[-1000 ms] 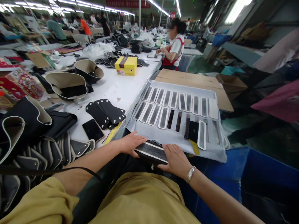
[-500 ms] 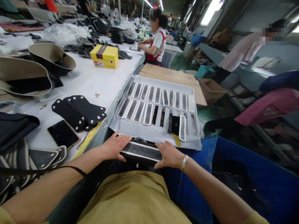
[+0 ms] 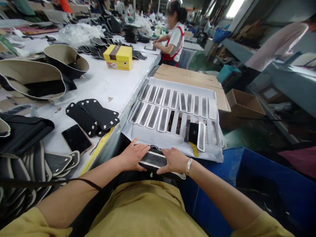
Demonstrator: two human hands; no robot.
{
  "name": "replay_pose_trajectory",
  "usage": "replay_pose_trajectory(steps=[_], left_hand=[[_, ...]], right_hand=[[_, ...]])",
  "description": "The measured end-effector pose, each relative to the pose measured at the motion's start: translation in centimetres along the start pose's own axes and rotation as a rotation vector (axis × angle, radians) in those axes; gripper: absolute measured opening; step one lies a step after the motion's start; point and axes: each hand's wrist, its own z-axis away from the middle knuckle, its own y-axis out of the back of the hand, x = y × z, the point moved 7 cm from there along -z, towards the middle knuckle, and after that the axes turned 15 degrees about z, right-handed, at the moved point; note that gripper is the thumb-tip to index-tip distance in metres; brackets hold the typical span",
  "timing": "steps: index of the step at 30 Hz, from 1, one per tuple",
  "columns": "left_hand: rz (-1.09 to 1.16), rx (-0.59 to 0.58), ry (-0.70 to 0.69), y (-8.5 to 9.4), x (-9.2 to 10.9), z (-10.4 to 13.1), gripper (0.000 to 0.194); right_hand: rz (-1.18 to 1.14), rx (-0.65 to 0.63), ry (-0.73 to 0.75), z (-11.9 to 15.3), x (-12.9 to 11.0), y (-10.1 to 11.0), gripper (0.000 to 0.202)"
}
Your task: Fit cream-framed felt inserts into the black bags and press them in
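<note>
Close to my body, both hands grip a long black piece with a grey strip (image 3: 155, 160) edged in white along its top. My left hand (image 3: 134, 156) clasps its left end, thumb on the near side and fingers over the far edge. My right hand (image 3: 173, 160) pinches it right of the middle in the same way, and the right end sticks out past the palm. Just beyond lies a pale sheet-covered board (image 3: 158, 138) bearing two rows of grey strips with white borders (image 3: 163, 120). A black object (image 3: 193, 131) with a yellow tab rests among them.
On the white table (image 3: 98, 82) at left are black panels (image 3: 85, 115), a phone (image 3: 77, 139), a yellow box (image 3: 118, 57) and open bag bodies (image 3: 32, 77). A blue bin (image 3: 222, 184) stands at my right. A co-worker (image 3: 175, 36) works further along the table.
My right hand has slid left along the black piece, closer to my left hand, so its right end now shows. The view has turned slightly left.
</note>
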Motion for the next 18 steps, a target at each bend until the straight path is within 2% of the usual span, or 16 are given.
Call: replay_pose_trajectory(steps=[4, 9, 18], left_hand=[[0.009, -0.008, 0.007, -0.2, 0.0, -0.1, 0.082], [0.016, -0.024, -0.017, 0.1, 0.2, -0.2, 0.08], [0.01, -0.002, -0.022, 0.4, 0.2, -0.2, 0.076]], right_hand=[[0.03, 0.049, 0.053, -0.7, -1.7, 0.8, 0.092], [0.189, 0.112, 0.035, -0.5, -3.3, 1.5, 0.076], [0.193, 0.237, -0.113, -0.2, -4.3, 0.7, 0.075]])
